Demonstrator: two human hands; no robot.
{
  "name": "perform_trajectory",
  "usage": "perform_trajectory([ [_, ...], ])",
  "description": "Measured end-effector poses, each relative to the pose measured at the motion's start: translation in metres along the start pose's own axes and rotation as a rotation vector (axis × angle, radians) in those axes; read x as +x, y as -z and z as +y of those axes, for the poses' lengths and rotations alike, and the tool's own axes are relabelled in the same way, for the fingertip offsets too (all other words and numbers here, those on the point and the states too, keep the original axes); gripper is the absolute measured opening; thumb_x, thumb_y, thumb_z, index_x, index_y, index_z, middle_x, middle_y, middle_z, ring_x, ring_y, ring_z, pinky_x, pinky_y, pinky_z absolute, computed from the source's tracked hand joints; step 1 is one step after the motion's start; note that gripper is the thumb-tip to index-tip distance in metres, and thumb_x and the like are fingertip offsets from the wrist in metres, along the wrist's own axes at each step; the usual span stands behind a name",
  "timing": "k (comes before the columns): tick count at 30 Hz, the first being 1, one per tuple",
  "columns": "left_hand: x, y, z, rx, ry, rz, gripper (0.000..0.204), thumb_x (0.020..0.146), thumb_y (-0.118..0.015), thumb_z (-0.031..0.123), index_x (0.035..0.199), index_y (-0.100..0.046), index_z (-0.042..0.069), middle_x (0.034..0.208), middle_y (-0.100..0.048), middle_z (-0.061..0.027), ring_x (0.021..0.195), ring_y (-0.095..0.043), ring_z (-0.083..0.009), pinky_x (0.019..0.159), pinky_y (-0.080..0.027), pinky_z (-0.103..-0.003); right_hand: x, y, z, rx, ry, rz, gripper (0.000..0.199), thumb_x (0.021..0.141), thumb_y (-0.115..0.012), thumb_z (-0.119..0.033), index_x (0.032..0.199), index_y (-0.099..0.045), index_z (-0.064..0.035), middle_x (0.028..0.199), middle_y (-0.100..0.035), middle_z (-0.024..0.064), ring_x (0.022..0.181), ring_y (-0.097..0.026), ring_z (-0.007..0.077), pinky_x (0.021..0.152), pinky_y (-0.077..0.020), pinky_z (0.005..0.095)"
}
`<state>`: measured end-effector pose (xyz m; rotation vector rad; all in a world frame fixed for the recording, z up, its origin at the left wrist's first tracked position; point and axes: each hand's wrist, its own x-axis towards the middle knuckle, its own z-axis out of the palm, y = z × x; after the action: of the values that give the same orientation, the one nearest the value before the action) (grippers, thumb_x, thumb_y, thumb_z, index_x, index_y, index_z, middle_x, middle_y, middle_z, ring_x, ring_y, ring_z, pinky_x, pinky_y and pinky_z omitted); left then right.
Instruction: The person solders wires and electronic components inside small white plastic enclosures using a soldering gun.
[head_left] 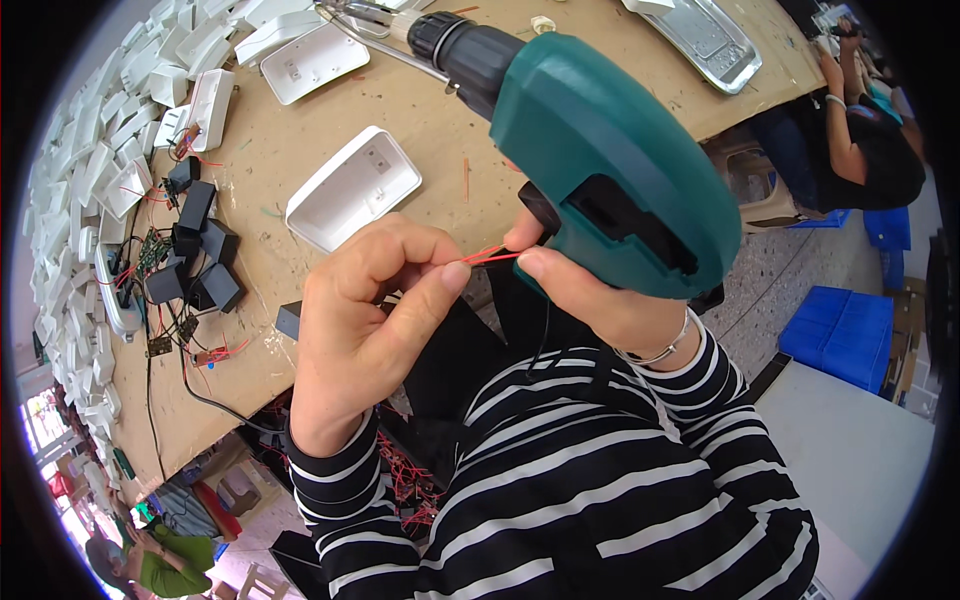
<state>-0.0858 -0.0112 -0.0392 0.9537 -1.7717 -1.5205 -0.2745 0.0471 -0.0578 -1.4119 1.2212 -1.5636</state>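
A thin red wire stretches between my two hands over the table's near edge. My left hand pinches one end between thumb and fingers. Thumb and forefinger of my right hand close on the wire a short way off. A green power drill with a black chuck looms over the right hand, pointing to the upper left. It covers much of that hand, and I cannot tell whether the other fingers hold its handle. Just beyond my left hand lies an open white plastic case.
White plastic cases pile up along the left. Black boxes, a green circuit board and cables lie nearer. A metal tray rests at the far right. Red wires gather below the edge. A co-worker sits at right.
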Motion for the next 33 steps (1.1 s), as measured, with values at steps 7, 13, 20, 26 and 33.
perform_trajectory([
  [7,-0.003,-0.003,-0.006,0.078,-0.109,0.033,0.01,0.078,-0.07,-0.001,0.084,-0.062,0.001,0.073,-0.055,-0.0017,0.061,-0.048,-0.0087,0.055,-0.039,-0.023,0.0,-0.004,0.001,-0.293,0.019,0.071,0.025,0.071,-0.07,0.003,0.095,-0.064,-0.0001,0.088,-0.066,0.0079,0.071,-0.065,0.0169,0.065,-0.0522,0.0266],
  [13,-0.007,-0.016,-0.016,0.525,-0.458,0.277,0.017,0.073,-0.072,-0.005,0.086,-0.063,0.002,0.074,-0.056,-0.0081,0.058,-0.052,-0.0167,0.05,-0.04,-0.026,0.001,-0.012,0.005,-0.013,-0.116,0.036,0.043,0.077,-0.064,0.008,0.118,-0.053,0.0051,0.113,-0.061,0.0126,0.077,-0.06,0.0096,0.068,-0.049,0.022],
  [20,-0.005,0.001,-0.028,0.689,-0.358,0.529,0.014,0.076,-0.07,-0.004,0.088,-0.064,0.001,0.076,-0.056,-0.0077,0.057,-0.05,-0.0157,0.051,-0.041,-0.027,0.006,-0.004,0.013,0.222,-0.247,0.077,0.053,0.076,-0.064,0.003,0.126,-0.046,0.0032,0.115,-0.059,0.0181,0.077,-0.06,0.0137,0.07,-0.0499,0.0263],
  [26,0.001,0.037,-0.02,0.861,-0.534,0.594,0.015,0.075,-0.069,-0.006,0.089,-0.068,0.0,0.079,-0.06,-0.0064,0.058,-0.049,-0.0103,0.047,-0.037,-0.023,0.016,-0.013,0.017,0.647,-0.421,0.075,0.056,0.08,-0.06,-0.004,0.132,-0.042,0.0017,0.12,-0.056,0.0219,0.089,-0.065,0.0202,0.076,-0.0523,0.03],
  [33,-0.047,0.105,0.016,0.438,-0.411,0.486,0.013,0.077,-0.059,-0.012,0.087,-0.063,-0.005,0.083,-0.057,-0.0081,0.068,-0.05,-0.011,0.059,-0.037,-0.021,0.017,-0.02,0.019,0.672,-0.487,0.015,0.055,0.081,-0.059,-0.004,0.133,-0.042,0.0003,0.123,-0.056,0.0204,0.093,-0.065,0.0214,0.079,-0.052,0.0304],
])
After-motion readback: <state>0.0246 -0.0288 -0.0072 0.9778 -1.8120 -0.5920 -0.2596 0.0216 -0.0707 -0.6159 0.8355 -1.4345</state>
